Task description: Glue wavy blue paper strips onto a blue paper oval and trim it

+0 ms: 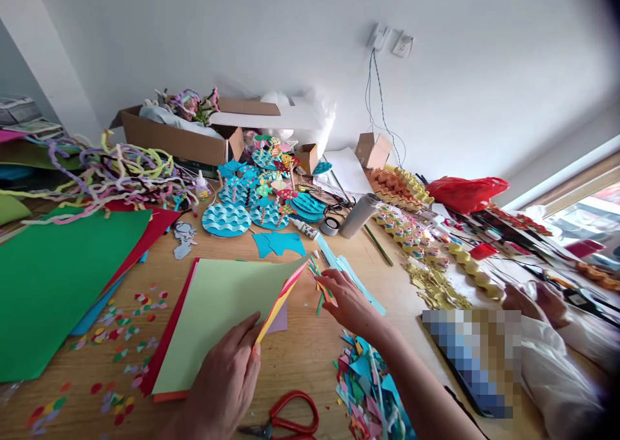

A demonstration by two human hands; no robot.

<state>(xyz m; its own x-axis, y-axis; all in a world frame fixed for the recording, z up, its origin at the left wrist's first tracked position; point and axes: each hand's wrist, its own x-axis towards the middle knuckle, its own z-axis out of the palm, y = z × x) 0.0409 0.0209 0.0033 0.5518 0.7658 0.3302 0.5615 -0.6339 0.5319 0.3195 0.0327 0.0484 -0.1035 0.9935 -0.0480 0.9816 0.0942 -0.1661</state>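
My left hand (230,362) grips the right edge of a stack of coloured paper sheets (217,304), pale green on top with red, orange and yellow beneath. That edge is bent up off the table, thumb on one side and fingers on the other. Just right of the stack, my right hand (346,298) reaches over a small bunch of thin coloured paper strips (317,285), its fingers stretched and apart. Whether the fingertips touch the strips I cannot tell. Red-handled scissors (293,417) lie on the wooden table near my left hand, their blades partly cut off by the frame.
Paper scraps (365,382) are heaped below my right forearm. Green sheets (72,278) and pipe cleaners (111,168) lie left. Blue wavy paper crafts (227,219), a grey cylinder (358,215) and light-blue strips (356,278) sit beyond. Another person's hands (533,301) are at right.
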